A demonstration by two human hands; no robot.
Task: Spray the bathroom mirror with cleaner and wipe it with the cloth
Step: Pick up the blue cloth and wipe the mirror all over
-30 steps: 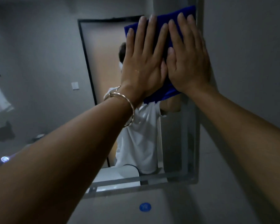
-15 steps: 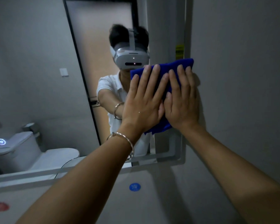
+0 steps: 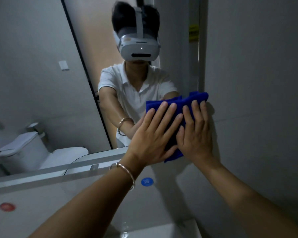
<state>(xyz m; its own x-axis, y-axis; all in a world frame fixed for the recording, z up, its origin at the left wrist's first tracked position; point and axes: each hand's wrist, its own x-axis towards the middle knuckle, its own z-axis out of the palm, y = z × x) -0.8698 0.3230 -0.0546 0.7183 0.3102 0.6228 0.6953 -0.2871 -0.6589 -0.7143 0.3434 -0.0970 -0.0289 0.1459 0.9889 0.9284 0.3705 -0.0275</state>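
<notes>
Wiping step: left hand (image 3: pixel 151 138) and right hand (image 3: pixel 196 134), fingers flat, press cloth (image 3: pixel 179 100) against mirror (image 3: pixel 41 83) near its lower right corner; the next sweep probably goes leftward.

Cloth (image 3: pixel 176 100): blue fabric, soft napped pile, matt. Mirror (image 3: pixel 41 83): smooth, glossy glass. Bracelet (image 3: pixel 128 171): thin polished metal. Wall (image 3: pixel 256 83): smooth grey surface, matt finish.

The left hand (image 3: pixel 151 137) lies beside the right hand (image 3: pixel 196 134), both on the cloth (image 3: pixel 176 100) at the right edge of the mirror (image 3: pixel 33 74).
</notes>
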